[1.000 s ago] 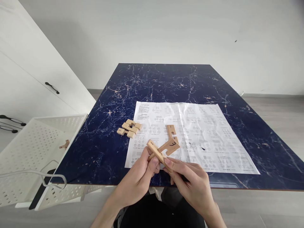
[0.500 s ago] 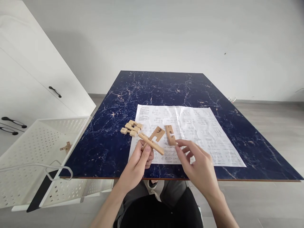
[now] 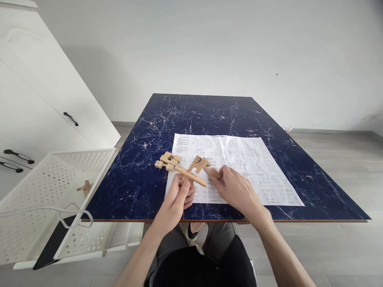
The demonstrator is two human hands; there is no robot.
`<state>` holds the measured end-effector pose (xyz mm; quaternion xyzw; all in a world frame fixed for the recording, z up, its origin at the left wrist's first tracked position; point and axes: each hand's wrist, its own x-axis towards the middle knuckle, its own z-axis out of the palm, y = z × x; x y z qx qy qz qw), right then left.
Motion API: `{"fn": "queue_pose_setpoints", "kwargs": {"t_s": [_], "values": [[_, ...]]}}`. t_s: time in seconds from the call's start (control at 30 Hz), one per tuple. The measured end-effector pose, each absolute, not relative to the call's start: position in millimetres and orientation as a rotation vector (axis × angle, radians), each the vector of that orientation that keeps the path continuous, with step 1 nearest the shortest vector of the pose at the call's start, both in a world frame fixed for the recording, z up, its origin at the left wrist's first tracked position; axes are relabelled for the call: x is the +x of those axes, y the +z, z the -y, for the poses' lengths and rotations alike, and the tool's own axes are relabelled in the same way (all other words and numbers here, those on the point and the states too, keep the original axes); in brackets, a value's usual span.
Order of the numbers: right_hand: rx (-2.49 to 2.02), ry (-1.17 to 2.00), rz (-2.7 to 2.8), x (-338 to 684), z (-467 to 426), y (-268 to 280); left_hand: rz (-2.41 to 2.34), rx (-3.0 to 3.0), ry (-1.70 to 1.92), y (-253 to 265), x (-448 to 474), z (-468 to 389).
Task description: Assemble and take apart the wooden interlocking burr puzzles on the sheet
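My left hand (image 3: 181, 192) is closed on two crossed wooden puzzle pieces: a long bar (image 3: 191, 176) and a notched flat piece (image 3: 197, 162) with a dark mark like a 3. Just right of them, my right hand (image 3: 233, 184) pinches the near end of another notched wooden piece (image 3: 212, 171). Its far end is partly behind the marked piece; whether they touch I cannot tell. Left of my left hand, several loose notched wooden pieces (image 3: 168, 160) lie bunched at the paper's left edge.
A creased printed sheet (image 3: 239, 149) lies under the work on the blue marbled table (image 3: 191, 115). At the left stands a white perforated basket (image 3: 56, 167) with a wooden piece (image 3: 85, 187) inside. A white cable (image 3: 38, 208) crosses it, beside a white cabinet (image 3: 44, 91).
My right hand has taken hold of the notched piece at the right, turned it, and brought it left toward the pieces in my left hand. The view has shifted slightly.
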<state>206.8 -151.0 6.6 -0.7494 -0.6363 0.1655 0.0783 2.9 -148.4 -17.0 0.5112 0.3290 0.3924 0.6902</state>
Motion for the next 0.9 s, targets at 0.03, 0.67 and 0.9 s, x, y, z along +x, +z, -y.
{"fn": "queue_pose_setpoints", "kwargs": {"t_s": [0.03,0.67,0.9], "values": [[-2.235,0.509,1.915,208.0,150.6,7.1,-0.718,1.153,0.890,-15.9,2.7,148.4],[-0.699,1.856,0.344,166.7,207.5,16.4,-0.908,1.267,1.129,-14.1,0.9,149.9],[-0.328,1.962,0.132,151.5,210.3,15.0,-0.930,1.207,1.202,-17.8,-0.4,148.5]]}}
